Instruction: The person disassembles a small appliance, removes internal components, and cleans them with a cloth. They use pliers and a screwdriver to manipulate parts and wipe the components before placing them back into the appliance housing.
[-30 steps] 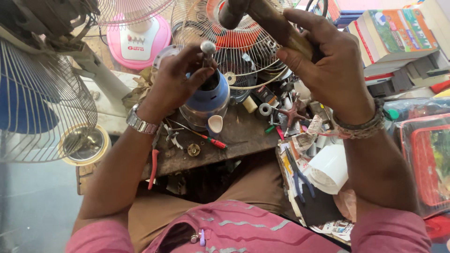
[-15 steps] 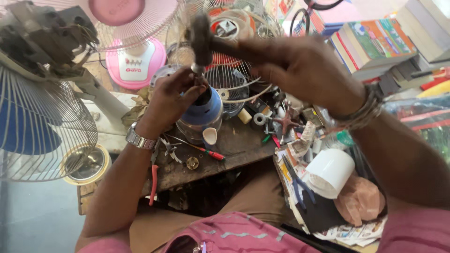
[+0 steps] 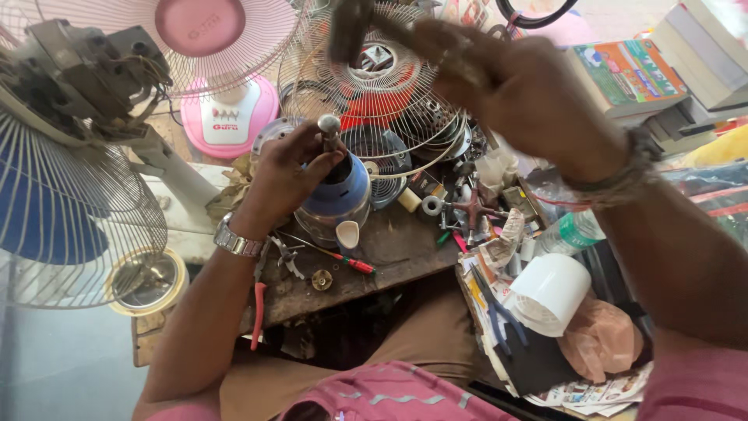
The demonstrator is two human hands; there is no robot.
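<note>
Your left hand [image 3: 282, 173] clamps the upright punch [image 3: 330, 140] on the blue motor [image 3: 336, 195]; your right hand [image 3: 530, 101] grips the raised hammer [image 3: 352, 31] above it.

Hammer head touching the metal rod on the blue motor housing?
Apart. Head view shows the raised, blurred hammer head with fan grille visible between it and the metal rod.

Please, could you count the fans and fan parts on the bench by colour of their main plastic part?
Pink: 1, the pink table fan with wire guard
Blue: 2, the blue-bladed fan in a wire cage and the blue fan motor housing under the left hand
Red: 1, the red-bladed fan behind a wire grille
Total: 4
</note>
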